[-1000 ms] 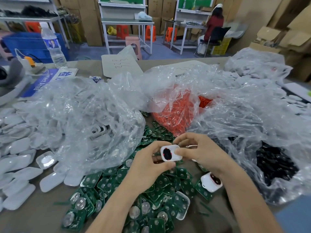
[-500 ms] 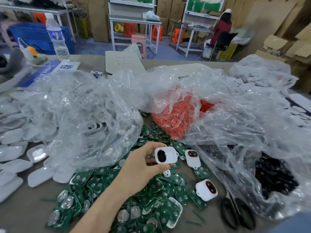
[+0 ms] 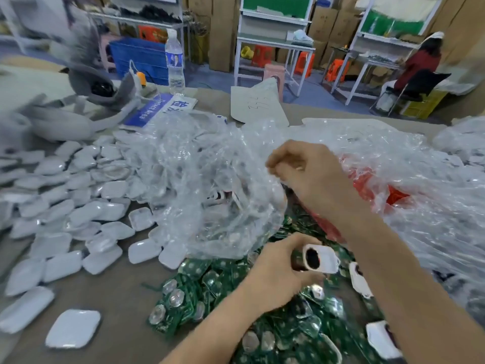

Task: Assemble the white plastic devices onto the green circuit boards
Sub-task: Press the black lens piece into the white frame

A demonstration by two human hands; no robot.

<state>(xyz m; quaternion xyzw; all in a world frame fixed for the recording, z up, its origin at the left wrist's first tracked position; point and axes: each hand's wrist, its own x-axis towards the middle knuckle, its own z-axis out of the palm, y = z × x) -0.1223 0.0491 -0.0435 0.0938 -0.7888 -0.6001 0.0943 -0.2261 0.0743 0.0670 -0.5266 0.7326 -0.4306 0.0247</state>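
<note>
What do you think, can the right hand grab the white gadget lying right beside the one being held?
Probably yes. The white gadget lies uncovered on the green boards, beside the right forearm. The right hand is up by the clear bag and would need to draw back down.

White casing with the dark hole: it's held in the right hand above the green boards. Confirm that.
Not right: the left hand holds the white casing above the green boards, as the head view shows. The right hand is raised by the clear bags.
</note>
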